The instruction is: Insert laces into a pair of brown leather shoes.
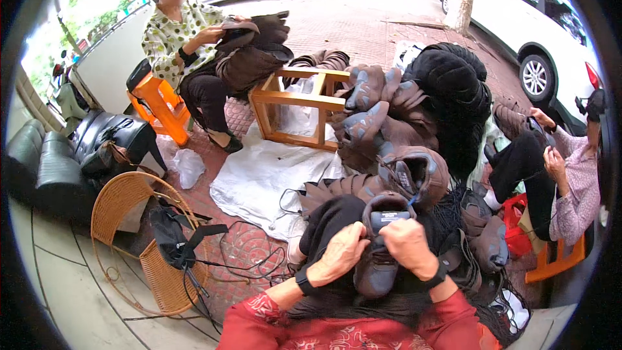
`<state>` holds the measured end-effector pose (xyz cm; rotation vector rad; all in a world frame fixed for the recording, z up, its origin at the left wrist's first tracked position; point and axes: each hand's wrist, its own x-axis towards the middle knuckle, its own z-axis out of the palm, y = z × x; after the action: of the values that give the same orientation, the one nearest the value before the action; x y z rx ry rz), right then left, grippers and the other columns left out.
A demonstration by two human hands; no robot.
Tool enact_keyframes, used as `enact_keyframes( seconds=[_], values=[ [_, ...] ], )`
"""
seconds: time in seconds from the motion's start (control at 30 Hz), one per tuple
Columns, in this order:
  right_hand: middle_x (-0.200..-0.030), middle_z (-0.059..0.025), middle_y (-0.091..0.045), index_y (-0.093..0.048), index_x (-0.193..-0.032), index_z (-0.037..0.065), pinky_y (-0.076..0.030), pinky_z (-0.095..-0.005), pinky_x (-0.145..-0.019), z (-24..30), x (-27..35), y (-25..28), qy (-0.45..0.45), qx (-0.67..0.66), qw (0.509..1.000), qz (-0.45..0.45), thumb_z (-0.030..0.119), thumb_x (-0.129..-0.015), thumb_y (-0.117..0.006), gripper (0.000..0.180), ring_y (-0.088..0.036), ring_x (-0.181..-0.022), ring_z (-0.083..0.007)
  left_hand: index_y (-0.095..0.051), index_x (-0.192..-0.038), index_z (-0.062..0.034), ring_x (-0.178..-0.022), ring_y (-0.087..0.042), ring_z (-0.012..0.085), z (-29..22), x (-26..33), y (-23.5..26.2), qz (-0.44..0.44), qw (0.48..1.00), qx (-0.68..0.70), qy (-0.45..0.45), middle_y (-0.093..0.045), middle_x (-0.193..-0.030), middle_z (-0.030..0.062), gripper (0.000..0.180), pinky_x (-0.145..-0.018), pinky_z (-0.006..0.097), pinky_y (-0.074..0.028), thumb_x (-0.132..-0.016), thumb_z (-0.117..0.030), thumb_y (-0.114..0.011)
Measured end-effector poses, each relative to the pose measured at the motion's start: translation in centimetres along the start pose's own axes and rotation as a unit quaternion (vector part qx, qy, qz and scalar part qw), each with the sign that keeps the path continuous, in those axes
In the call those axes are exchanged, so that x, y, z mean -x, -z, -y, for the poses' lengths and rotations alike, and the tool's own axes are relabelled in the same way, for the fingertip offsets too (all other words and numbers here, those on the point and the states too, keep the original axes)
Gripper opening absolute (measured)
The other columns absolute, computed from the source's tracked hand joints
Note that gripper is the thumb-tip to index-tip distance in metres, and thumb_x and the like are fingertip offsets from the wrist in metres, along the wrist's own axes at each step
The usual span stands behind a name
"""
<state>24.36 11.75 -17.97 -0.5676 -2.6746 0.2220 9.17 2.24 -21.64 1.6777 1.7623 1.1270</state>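
Both hands close on one brown suede shoe with a blue-grey tongue (378, 246), which rests on the person's lap, toe toward the body. The left hand (341, 251) wraps the shoe's left side with fingers curled shut against the upper; the right hand (408, 243) clamps the right side near the collar, thumb pressed over the opening. Each wrist carries a black band.

The hold looks firm, but the shoe sits on a rounded lap with no flat support, so a hard pull on the upper could twist it out of the fingers and drop it onto the brick pavement (363, 19). Just beyond the knees, a heap of similar brown shoes (389, 129) leans loosely; a knock from an elbow could slide several down. Loose black cords (243, 246) near the lap's left edge, by the woven wicker basket (133, 246), could snag a foot.
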Motion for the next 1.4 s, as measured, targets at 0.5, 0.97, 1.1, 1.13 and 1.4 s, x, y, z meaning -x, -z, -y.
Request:
enact_keyframes(
  seconds=[0.5, 0.97, 1.1, 1.13, 1.4],
  values=[
    [-0.125, -0.0179, -0.036, -0.053, -0.113, 0.015, -0.038, -0.0401, -0.094, -4.4, 1.8, 4.3, -0.086, -0.117, 0.988, 0.060, 0.017, -0.057, -0.076, 0.061, -0.040, -0.110, -0.0365, -0.058, -0.091, -0.0063, -0.081, -0.057, 0.0305, -0.5, -4.0, -3.6, 0.038, 0.975, -0.001, -0.218, -0.054, -0.089, 0.0115, 0.018, -0.069, 0.035, -0.048, -0.073, -0.004, -0.059],
    [-0.120, -0.0157, -0.042, -0.053, -0.097, 0.010, -0.038, -0.0401, -0.092, -7.3, 2.9, 1.2, 0.006, -0.186, 0.980, 0.075, 0.024, -0.055, -0.078, 0.051, -0.041, -0.109, -0.0346, -0.059, -0.079, -0.0101, -0.074, -0.056, 0.0245, -1.5, -3.9, -4.7, 0.084, 0.968, -0.134, -0.193, -0.052, -0.078, 0.0062, 0.008, -0.064, 0.036, -0.046, -0.073, -0.015, -0.061],
    [-0.118, -0.0165, -0.042, -0.051, -0.114, 0.010, -0.037, -0.0391, -0.094, -5.5, 3.5, 1.5, -0.069, -0.216, 0.974, -0.013, 0.020, -0.059, -0.075, 0.061, -0.042, -0.109, -0.0331, -0.057, -0.071, -0.0119, -0.073, -0.053, 0.0234, -2.5, -2.8, -2.2, -0.017, 0.932, -0.303, -0.201, -0.053, -0.074, 0.0051, 0.009, -0.068, 0.037, -0.037, -0.065, -0.012, -0.063],
    [-0.114, -0.0150, -0.045, -0.053, -0.111, 0.010, -0.038, -0.0389, -0.091, -4.7, 3.7, 1.6, -0.071, -0.210, 0.974, -0.049, 0.018, -0.061, -0.074, 0.055, -0.044, -0.106, -0.0321, -0.057, -0.071, -0.0118, -0.074, -0.052, 0.0236, -2.3, -2.2, -1.2, -0.050, 0.944, -0.267, -0.185, -0.053, -0.072, 0.0050, 0.010, -0.067, 0.037, -0.037, -0.064, -0.011, -0.064],
    [-0.087, -0.0091, -0.057, -0.061, -0.089, 0.007, -0.043, -0.0352, -0.076, -1.1, 1.9, -0.7, -0.066, -0.183, 0.979, -0.060, 0.014, -0.074, -0.062, 0.017, -0.051, -0.086, -0.0274, -0.059, -0.073, -0.0063, -0.076, -0.050, 0.0239, -1.7, -3.1, 0.1, -0.098, 0.973, -0.103, -0.183, -0.053, -0.072, 0.0049, 0.014, -0.069, 0.035, -0.037, -0.063, -0.004, -0.068]
  ],
)
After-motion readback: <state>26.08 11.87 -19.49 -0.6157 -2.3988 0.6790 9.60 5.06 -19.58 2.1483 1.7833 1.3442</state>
